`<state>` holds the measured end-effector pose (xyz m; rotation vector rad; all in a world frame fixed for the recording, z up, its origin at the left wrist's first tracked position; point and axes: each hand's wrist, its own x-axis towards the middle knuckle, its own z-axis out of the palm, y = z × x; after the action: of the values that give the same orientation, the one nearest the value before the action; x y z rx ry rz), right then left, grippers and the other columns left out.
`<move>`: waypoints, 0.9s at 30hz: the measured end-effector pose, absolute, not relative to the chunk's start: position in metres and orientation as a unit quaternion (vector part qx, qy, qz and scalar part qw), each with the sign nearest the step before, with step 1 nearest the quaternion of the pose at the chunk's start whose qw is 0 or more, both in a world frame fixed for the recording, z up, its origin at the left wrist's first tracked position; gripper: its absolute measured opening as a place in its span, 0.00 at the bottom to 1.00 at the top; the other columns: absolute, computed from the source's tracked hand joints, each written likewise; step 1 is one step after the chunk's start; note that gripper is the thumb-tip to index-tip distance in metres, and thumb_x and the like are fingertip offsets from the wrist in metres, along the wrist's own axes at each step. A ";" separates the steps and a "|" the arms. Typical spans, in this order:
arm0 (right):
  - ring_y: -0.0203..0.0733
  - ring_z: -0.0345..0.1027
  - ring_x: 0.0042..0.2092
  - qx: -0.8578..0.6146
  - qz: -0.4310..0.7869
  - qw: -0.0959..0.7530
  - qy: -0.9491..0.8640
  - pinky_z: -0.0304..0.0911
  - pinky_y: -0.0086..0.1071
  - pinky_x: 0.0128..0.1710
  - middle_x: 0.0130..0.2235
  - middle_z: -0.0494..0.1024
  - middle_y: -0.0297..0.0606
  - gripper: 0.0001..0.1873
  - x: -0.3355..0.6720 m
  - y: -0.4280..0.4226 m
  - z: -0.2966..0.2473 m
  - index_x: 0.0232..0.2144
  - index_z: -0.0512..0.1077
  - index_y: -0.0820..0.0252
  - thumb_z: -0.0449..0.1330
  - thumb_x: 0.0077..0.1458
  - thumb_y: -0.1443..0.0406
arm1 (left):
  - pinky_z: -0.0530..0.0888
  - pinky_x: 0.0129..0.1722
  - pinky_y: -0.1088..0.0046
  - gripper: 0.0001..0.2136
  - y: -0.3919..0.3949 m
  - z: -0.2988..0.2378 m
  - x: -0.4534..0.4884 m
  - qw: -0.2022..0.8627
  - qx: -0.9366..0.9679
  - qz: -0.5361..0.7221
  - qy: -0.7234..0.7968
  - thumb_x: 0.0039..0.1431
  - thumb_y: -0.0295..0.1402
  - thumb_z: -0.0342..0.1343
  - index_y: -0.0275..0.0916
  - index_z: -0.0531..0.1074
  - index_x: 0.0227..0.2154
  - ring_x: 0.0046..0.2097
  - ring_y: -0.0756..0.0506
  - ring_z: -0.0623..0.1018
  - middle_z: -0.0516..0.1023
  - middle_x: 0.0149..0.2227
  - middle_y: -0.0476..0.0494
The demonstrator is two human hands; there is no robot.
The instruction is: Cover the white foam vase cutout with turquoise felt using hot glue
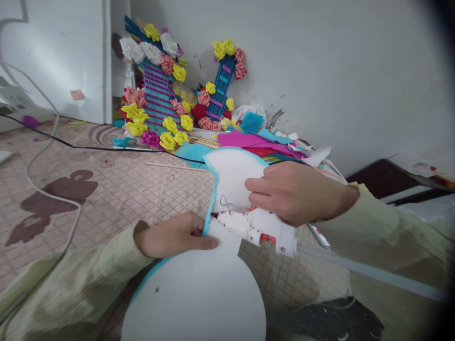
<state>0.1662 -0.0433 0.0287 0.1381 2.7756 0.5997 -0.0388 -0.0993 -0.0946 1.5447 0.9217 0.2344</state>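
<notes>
My right hand [289, 192] is closed around a white hot glue gun [245, 225] with a long glue stick [366, 270] sticking out of its back. Its dark nozzle touches, or nearly touches, the edge of a white board cutout [199, 289], which has a narrow waist and a rounded lower part. A turquoise strip [215, 187] runs along the cutout's left edge. At the waist, my left hand [181, 234] pinches the board and strip, thumb on the white face and fingers behind, partly hidden.
Two decorated panels with paper flowers [156, 94] lean at the back against the wall. Coloured paper sheets [245, 140] are heaped behind the cutout. A thin wooden stick [177, 166] lies on the patterned tabletop [117, 189]. A black cord [106, 148] and a pale cable [76, 213] cross the left side.
</notes>
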 end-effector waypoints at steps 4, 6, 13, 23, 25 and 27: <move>0.31 0.41 0.20 0.047 0.211 0.148 0.965 0.33 0.33 0.23 0.25 0.61 0.35 0.12 0.166 -0.044 0.029 0.21 0.61 0.63 0.43 0.52 0.73 | 0.50 0.15 0.79 0.20 -0.099 -0.094 -0.039 0.617 0.671 0.107 0.398 0.48 0.49 0.48 0.36 0.59 0.15 0.18 0.55 0.54 0.55 0.15 0.54; 0.31 0.41 0.20 0.049 0.209 0.150 0.965 0.33 0.33 0.23 0.25 0.61 0.35 0.12 0.166 -0.044 0.030 0.21 0.61 0.63 0.43 0.52 0.73 | 0.49 0.15 0.78 0.20 -0.099 -0.095 -0.039 0.621 0.669 0.110 0.393 0.48 0.48 0.48 0.36 0.59 0.15 0.18 0.55 0.54 0.55 0.15 0.54; 0.31 0.43 0.20 0.065 0.208 0.153 0.964 0.33 0.32 0.23 0.25 0.63 0.36 0.12 0.165 -0.045 0.032 0.21 0.61 0.63 0.43 0.53 0.72 | 0.50 0.15 0.78 0.20 -0.099 -0.098 -0.039 0.613 0.672 0.112 0.399 0.48 0.49 0.49 0.36 0.58 0.15 0.18 0.55 0.54 0.55 0.15 0.54; 0.32 0.45 0.20 0.090 0.220 0.150 0.960 0.32 0.32 0.23 0.24 0.64 0.37 0.12 0.165 -0.044 0.031 0.21 0.63 0.64 0.43 0.52 0.72 | 0.51 0.15 0.79 0.19 -0.100 -0.097 -0.039 0.630 0.659 0.109 0.396 0.48 0.48 0.49 0.35 0.60 0.16 0.18 0.55 0.56 0.57 0.16 0.53; 0.32 0.45 0.20 0.097 0.221 0.149 0.959 0.33 0.32 0.23 0.24 0.64 0.37 0.12 0.165 -0.044 0.031 0.21 0.63 0.64 0.44 0.52 0.72 | 0.51 0.15 0.79 0.19 -0.100 -0.098 -0.039 0.625 0.661 0.110 0.400 0.47 0.48 0.49 0.35 0.60 0.16 0.18 0.55 0.56 0.57 0.16 0.53; 0.31 0.45 0.20 0.103 0.222 0.149 0.958 0.33 0.32 0.23 0.24 0.64 0.37 0.12 0.165 -0.044 0.031 0.21 0.63 0.64 0.44 0.52 0.72 | 0.50 0.15 0.79 0.19 -0.100 -0.098 -0.039 0.619 0.665 0.110 0.403 0.47 0.47 0.50 0.36 0.59 0.15 0.18 0.55 0.56 0.57 0.16 0.54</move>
<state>0.1651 -0.0437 0.0315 0.2963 2.7545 0.6367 -0.0393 -0.1003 -0.0981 1.5299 0.9269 0.2542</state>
